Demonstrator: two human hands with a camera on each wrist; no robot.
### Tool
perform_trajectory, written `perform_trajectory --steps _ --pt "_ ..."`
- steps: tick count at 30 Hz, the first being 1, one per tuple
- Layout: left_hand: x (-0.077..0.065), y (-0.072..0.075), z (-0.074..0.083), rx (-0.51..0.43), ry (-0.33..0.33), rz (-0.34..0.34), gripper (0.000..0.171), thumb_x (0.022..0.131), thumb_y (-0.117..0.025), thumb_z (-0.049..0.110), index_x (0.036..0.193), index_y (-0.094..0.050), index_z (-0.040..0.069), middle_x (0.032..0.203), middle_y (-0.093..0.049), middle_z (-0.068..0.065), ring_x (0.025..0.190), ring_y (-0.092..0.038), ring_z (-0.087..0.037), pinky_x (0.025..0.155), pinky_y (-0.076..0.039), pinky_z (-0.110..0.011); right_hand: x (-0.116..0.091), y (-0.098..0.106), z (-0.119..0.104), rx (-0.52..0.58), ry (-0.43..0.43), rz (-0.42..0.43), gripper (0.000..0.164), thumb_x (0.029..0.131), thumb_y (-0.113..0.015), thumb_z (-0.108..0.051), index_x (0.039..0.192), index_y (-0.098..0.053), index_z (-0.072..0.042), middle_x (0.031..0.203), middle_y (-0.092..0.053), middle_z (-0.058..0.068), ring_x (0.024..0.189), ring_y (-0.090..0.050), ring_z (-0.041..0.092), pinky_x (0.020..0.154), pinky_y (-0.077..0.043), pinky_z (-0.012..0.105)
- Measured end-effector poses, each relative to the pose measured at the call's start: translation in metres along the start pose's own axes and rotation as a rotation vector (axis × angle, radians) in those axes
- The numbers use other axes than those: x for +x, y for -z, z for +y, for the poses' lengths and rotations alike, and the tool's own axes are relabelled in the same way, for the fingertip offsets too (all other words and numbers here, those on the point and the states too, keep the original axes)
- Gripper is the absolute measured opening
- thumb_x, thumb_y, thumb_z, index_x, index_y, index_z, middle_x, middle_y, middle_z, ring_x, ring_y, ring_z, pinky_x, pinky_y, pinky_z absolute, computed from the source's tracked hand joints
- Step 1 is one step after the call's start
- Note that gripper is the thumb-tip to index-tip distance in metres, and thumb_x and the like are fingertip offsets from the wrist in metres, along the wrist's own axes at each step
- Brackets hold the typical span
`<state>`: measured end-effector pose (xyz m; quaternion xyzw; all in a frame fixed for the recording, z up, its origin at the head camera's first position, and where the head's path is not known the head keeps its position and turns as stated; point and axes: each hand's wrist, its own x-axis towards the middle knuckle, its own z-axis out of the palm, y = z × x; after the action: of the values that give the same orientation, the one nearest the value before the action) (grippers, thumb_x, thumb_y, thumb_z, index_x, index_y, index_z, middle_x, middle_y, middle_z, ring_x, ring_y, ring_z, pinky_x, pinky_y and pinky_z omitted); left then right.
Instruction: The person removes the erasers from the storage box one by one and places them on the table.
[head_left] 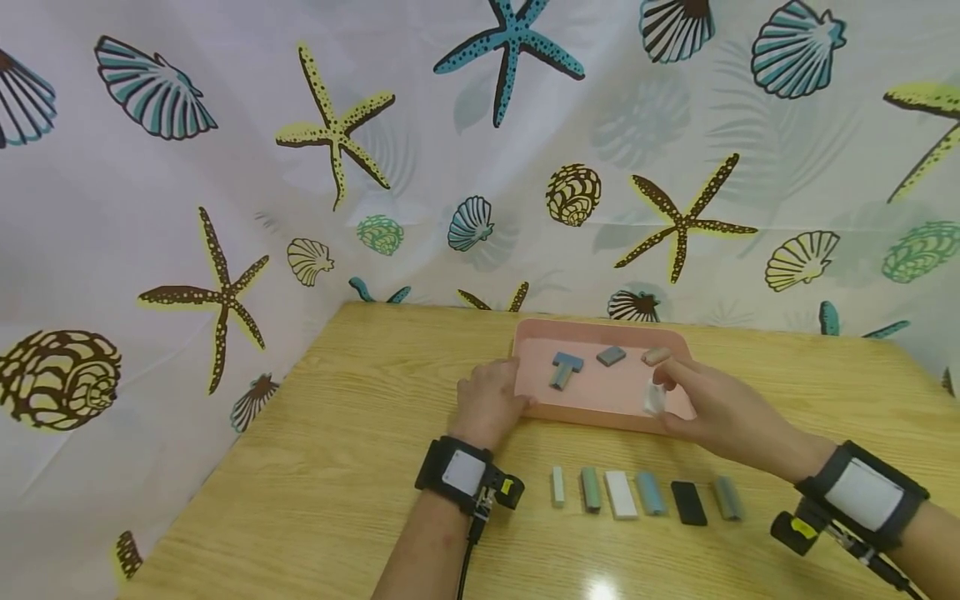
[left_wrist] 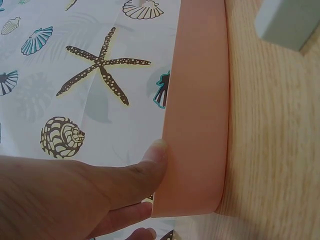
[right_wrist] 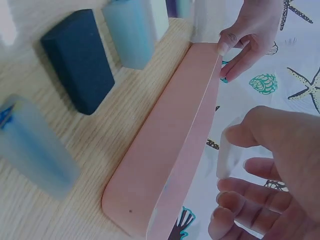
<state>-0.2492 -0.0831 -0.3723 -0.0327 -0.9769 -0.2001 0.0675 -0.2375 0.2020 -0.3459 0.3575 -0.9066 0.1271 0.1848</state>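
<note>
A shallow pink tray [head_left: 600, 413] stands toward the back of the table. My left hand [head_left: 487, 402] holds its front left corner, the thumb [left_wrist: 156, 157] at the rim. Over the tray's right end, my right hand [head_left: 723, 410] pinches a white eraser [right_wrist: 227, 156] between thumb and fingertips. Inside the tray lie a blue eraser [head_left: 567, 361] touching a greenish one [head_left: 561, 377], a grey-blue eraser [head_left: 611, 356] and a beige one [head_left: 656, 356] close to the right fingers.
In front of the tray runs a row of several erasers: slim pale [head_left: 557, 487], green [head_left: 591, 489], white [head_left: 621, 495], light blue [head_left: 650, 493], black [head_left: 688, 503] and grey-blue [head_left: 727, 498]. A shell-print cloth [head_left: 420, 167] hangs behind the wooden table [head_left: 337, 467].
</note>
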Motion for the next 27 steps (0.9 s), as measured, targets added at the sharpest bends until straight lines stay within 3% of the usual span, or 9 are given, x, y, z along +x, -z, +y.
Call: perform_trajectory --steps 9,19,27 --pt "-0.001 0.002 -0.001 0.020 -0.013 0.006 0.051 0.083 -0.080 0.032 0.126 -0.064 0.010 0.122 -0.071 -0.007 0.109 -0.068 -0.027 0.087 -0.052 -0.051 -0.027 0.017 0.004 -0.047 -0.051 -0.063 0.044 0.071 -0.087 -0.013 0.106 -0.061 -0.012 0.096 -0.065 -0.003 0.081 -0.059 0.008 0.065 -0.052 0.027" --pt "-0.001 0.002 -0.003 0.034 -0.021 0.011 0.051 0.083 -0.079 0.032 0.127 -0.064 0.010 0.121 -0.071 -0.007 0.109 -0.068 -0.027 0.086 -0.053 -0.051 -0.059 0.025 0.018 -0.086 -0.085 -0.144 0.046 0.068 -0.089 -0.016 0.107 -0.064 -0.013 0.094 -0.061 -0.008 0.078 -0.058 0.005 0.062 -0.049 0.024" --pt "-0.001 0.001 -0.001 0.022 -0.016 0.009 0.049 0.084 -0.079 0.031 0.126 -0.064 0.011 0.120 -0.072 -0.006 0.108 -0.068 -0.027 0.086 -0.052 -0.050 -0.085 0.027 0.034 -0.105 -0.201 -0.306 0.044 0.070 -0.088 -0.020 0.107 -0.068 -0.006 0.095 -0.061 -0.004 0.074 -0.057 0.004 0.059 -0.047 0.022"
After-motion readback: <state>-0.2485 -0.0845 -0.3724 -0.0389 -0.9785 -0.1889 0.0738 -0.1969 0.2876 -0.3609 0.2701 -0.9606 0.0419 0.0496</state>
